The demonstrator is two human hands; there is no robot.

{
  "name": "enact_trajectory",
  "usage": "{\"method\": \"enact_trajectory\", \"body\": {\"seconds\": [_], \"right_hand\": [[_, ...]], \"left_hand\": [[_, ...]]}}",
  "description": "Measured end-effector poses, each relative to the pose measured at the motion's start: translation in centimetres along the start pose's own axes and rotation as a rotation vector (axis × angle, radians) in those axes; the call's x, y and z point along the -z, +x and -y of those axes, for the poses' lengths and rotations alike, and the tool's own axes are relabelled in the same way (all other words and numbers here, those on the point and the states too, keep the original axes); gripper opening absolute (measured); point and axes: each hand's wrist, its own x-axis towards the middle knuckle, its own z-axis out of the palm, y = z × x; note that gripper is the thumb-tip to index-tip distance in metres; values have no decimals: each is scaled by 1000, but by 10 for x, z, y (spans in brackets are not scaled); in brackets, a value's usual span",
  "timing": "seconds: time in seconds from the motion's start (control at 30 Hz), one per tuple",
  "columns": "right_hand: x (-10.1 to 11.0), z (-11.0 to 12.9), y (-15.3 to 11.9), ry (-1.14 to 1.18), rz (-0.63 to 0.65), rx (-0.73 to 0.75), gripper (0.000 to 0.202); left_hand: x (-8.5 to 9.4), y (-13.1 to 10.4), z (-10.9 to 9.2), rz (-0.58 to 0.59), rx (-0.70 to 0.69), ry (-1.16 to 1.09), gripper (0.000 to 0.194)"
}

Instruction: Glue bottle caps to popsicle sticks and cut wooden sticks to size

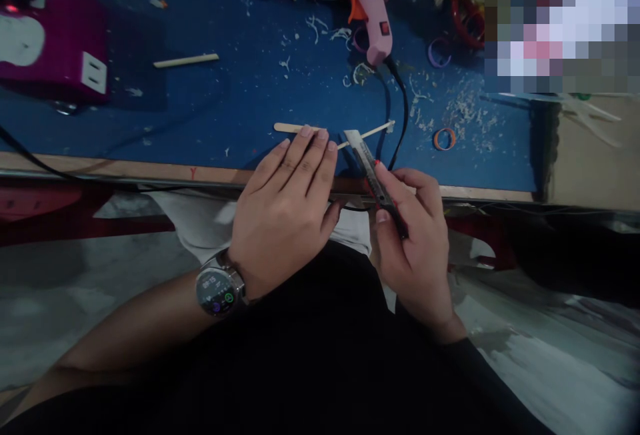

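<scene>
My left hand [287, 195] lies flat at the blue table's front edge, fingers stretched out. Its fingertips rest on a wooden craft stick [290, 127], whose rounded end sticks out to the left. My right hand [415, 235] is closed around a utility knife [374, 178], its blade out and pointing up and left. The blade tip lies over a thin wooden stick [377, 130], just right of my left fingertips. That stick runs up to the right, with a whitish bit at its far end. Whether the blade touches it, I cannot tell.
A pink glue gun [377, 18] lies at the back, its black cord [404, 108] trailing toward the front edge. A magenta box with sockets [55, 41] stands at left. Another wooden stick [186, 61], an orange ring [445, 139], a purple ring [439, 53] and glue scraps lie about.
</scene>
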Motion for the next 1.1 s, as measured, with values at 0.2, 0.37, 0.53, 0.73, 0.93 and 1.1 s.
{"method": "enact_trajectory", "body": {"seconds": [0.2,0.37,0.53,0.73,0.93,1.1], "right_hand": [[2,1,0,-62,-48,0,63],[0,4,-4,-54,-29,9,64],[0,6,-4,-44,-17,11,65],[1,7,-4,-45,-10,17,64],[4,8,-4,-49,23,6,68],[11,13,-2,-48,55,5,67]], "left_hand": [[0,1,1,11,8,19,67],[-1,1,2,-7,-6,30,68],[-1,1,2,-7,7,16,67],[-1,1,1,-18,5,30,66],[-2,0,1,3,18,-12,68],[-3,0,-2,-24,21,0,65]]}}
